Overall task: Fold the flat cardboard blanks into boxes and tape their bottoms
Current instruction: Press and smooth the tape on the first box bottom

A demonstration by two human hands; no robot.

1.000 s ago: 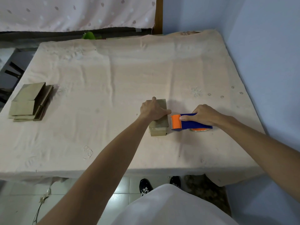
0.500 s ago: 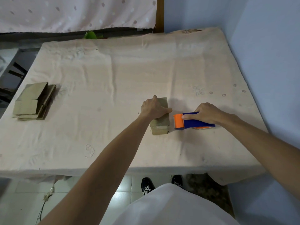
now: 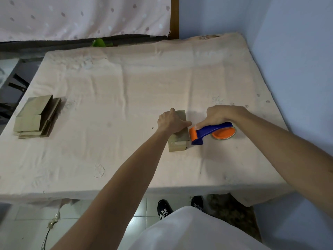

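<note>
- The right hand [image 3: 222, 114] grips the tape dispenser [image 3: 210, 129], which is now tipped up so its orange roll shows, its roller just beside the box [image 3: 178, 141].
- The left hand [image 3: 173, 122] still holds the box down on the table [image 3: 126, 98].
- The flat blanks [image 3: 36, 116] stay stacked at the left.

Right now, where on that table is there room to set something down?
The wide cloth between the cardboard stack and the box is bare, as is the far half of the table. Crowded at right: left hand on the box, right hand gripping the tape dispenser beside it.
</note>
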